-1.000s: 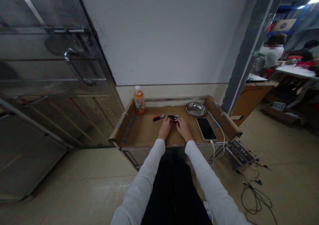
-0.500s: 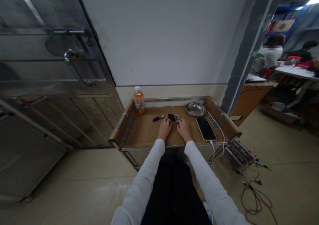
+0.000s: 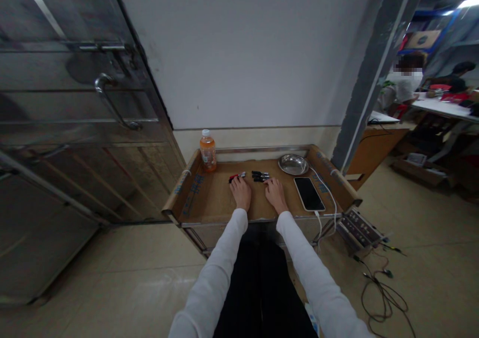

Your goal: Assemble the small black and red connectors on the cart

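My left hand (image 3: 241,194) rests low over the tray, its fingers somewhat apart and touching a small group of red and black pieces with silvery ends (image 3: 237,176), which it partly covers. To their right lie several black pieces with silvery tips (image 3: 259,176), roughly side by side. They look like small clips, but are too small to name surely. Just below their right ends, my right hand (image 3: 276,194) lies on the tray with fingers spread, apparently holding nothing.
The cardboard-lined tray (image 3: 213,198) has raised sides. An orange drink bottle (image 3: 208,152) stands back left. A metal dish (image 3: 293,164) and a phone (image 3: 309,194) with a white cable (image 3: 331,193) are at right. An electrical box (image 3: 359,230) sits on the floor. People sit far right.
My left hand has moved left, from beside the black pieces onto the red and black ones. The black pieces now lie more in line. My right hand has hardly moved.
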`<action>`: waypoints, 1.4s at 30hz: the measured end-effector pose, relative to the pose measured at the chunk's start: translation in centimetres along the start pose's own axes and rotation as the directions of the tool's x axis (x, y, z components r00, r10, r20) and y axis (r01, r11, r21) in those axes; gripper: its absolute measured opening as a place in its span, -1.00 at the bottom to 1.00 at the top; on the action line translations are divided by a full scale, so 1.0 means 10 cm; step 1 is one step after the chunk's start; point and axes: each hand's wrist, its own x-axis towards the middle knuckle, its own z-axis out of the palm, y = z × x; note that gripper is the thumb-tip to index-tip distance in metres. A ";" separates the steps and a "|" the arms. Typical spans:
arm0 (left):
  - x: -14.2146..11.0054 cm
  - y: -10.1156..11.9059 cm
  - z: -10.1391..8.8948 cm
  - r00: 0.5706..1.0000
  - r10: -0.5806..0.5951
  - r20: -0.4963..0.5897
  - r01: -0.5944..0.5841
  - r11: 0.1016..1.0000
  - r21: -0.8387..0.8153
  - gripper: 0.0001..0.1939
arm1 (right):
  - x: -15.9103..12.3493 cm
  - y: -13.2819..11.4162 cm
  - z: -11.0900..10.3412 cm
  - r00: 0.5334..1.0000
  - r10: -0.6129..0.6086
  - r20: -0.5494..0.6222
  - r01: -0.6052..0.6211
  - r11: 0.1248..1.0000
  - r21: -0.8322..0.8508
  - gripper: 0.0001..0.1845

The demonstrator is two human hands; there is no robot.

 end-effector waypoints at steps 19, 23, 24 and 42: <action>-0.04 0.01 -0.02 0.993 -0.109 -0.037 0.105 0.991 -0.085 -0.72 | 0.01 0.02 0.03 0.998 -0.035 -0.051 0.039 0.996 0.076 -0.70; -0.02 0.00 -0.03 0.984 -0.171 -0.055 0.167 0.984 -0.065 -0.73 | 0.01 0.03 0.05 0.996 -0.038 -0.080 0.046 0.994 0.097 -0.68; -0.01 0.00 -0.03 0.984 -0.171 -0.049 0.168 0.984 -0.065 -0.73 | 0.02 0.03 0.06 0.996 -0.035 -0.084 0.044 0.994 0.104 -0.66; 0.00 0.02 -0.12 0.913 0.403 -0.062 -0.352 0.702 -0.619 -0.73 | 0.04 0.03 0.05 0.989 -0.118 -0.089 0.135 0.965 0.223 -0.66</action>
